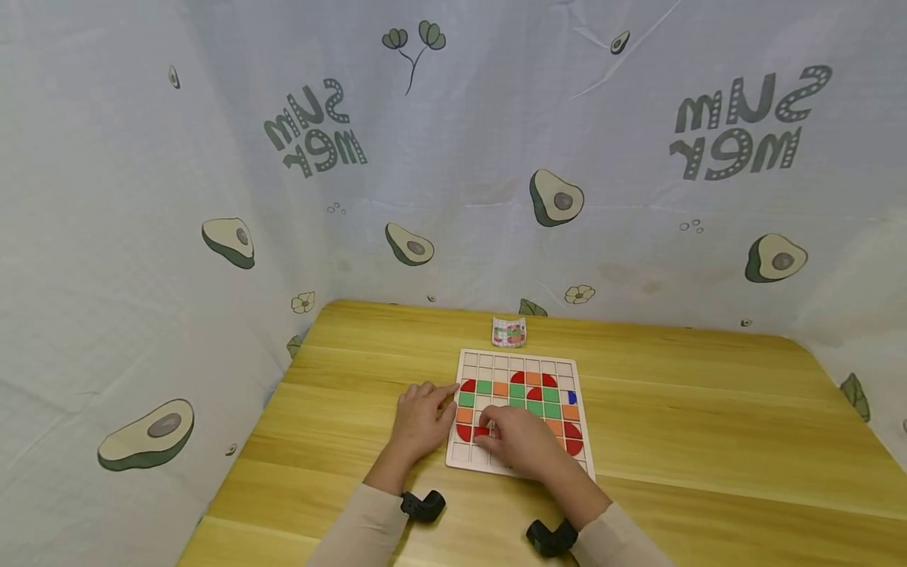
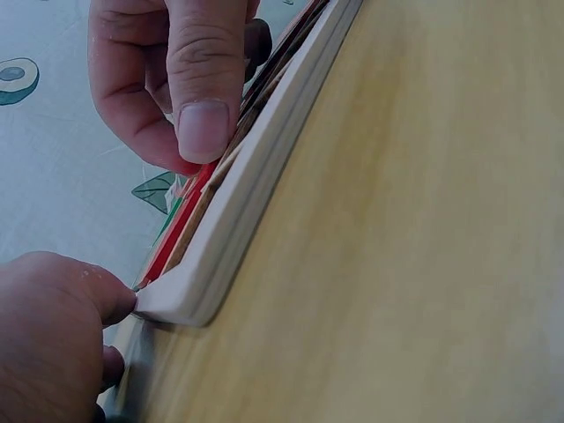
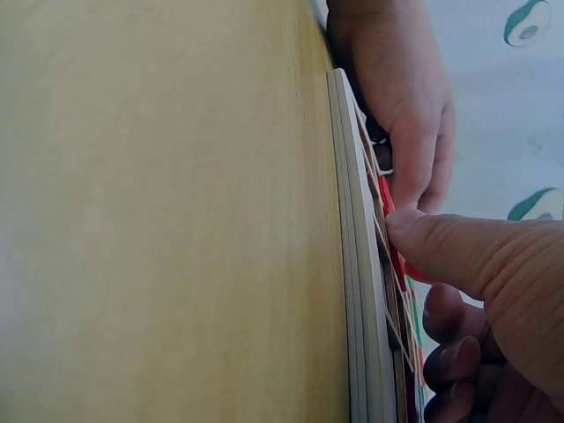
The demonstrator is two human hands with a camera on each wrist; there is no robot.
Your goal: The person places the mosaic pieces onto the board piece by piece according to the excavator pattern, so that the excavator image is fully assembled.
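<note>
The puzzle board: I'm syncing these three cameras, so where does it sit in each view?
Head: puzzle board lies flat at table centre, under both hands.
Left wrist: its pale edge runs diagonally, lower left to top.
Right wrist: its edge stands vertical, right of centre.
Shared landmark: the wooden table.

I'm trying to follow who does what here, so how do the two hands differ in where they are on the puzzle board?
The left hand rests at the puzzle board's left edge, mostly on the table, its fingers touching the rim. The right hand lies over the board's lower cells, its fingers on a red tile. The left hand holds no tile. Both lie palm down, near the board's lower left.
</note>
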